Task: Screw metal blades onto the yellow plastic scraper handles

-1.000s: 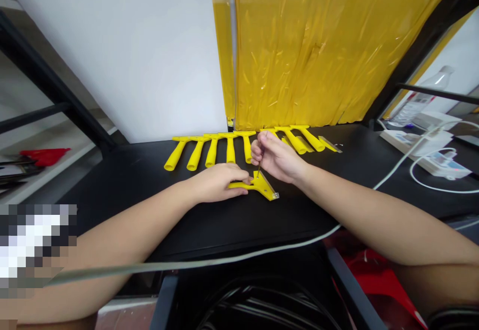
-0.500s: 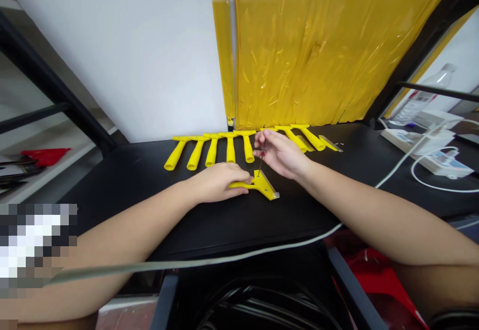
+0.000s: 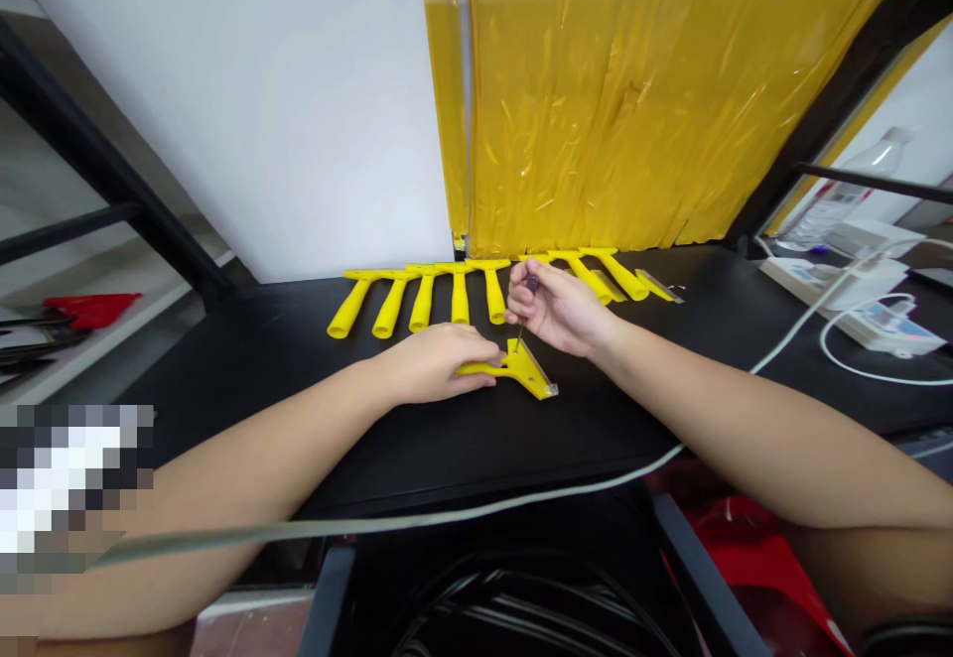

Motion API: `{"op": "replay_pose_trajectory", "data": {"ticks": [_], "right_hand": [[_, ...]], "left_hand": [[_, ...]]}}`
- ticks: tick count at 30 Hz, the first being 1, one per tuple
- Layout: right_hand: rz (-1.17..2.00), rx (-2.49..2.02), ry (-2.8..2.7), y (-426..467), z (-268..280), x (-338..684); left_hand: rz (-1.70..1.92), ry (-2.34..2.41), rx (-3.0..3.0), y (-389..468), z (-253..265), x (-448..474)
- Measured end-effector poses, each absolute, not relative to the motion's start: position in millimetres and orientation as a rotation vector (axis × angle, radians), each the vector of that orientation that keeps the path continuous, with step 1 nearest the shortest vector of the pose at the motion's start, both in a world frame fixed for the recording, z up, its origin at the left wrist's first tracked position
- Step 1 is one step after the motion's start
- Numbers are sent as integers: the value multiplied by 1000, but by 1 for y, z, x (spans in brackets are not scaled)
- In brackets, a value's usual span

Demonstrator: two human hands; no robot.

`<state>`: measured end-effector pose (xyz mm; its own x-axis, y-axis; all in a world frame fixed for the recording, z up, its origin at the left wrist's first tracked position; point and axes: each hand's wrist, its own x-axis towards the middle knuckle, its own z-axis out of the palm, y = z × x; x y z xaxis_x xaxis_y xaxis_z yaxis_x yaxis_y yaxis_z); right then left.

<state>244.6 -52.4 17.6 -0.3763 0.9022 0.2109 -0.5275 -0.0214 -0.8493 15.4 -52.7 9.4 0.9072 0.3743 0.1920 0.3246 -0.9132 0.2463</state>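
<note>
My left hand (image 3: 447, 364) is wrapped round the handle of a yellow scraper (image 3: 530, 369), holding it low over the black table. The scraper's wide head points right, with a clear strip along its edge and a screw spot on its face. In my right hand (image 3: 558, 308) is a small screwdriver (image 3: 531, 284), its dark handle between the fingers. The thin shaft runs down to the upper screw of the scraper head. My right fingers partly cover the handle.
Several yellow scraper handles (image 3: 422, 302) stand in a row at the back of the black table (image 3: 447, 449). A loose yellow piece with a blade (image 3: 659, 286) lies at their right. Power strips (image 3: 879, 325) and a bottle (image 3: 849, 191) are at right. A white cable (image 3: 476, 513) crosses in front.
My right fingers have shifted and curled round the screwdriver handle, which shows differently now. The shaft stays at the upper screw. My left hand and the scraper have hardly moved.
</note>
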Motion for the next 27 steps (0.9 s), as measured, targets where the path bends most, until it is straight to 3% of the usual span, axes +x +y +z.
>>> {"op": "replay_pose_trajectory", "data": {"ticks": [22, 27], "right_hand": [[1543, -466, -1170, -56, 19, 246], [1671, -506, -1167, -53, 18, 248]], "left_hand": [[371, 534, 2864, -53, 8, 15], [355, 540, 2869, -53, 9, 15]]}}
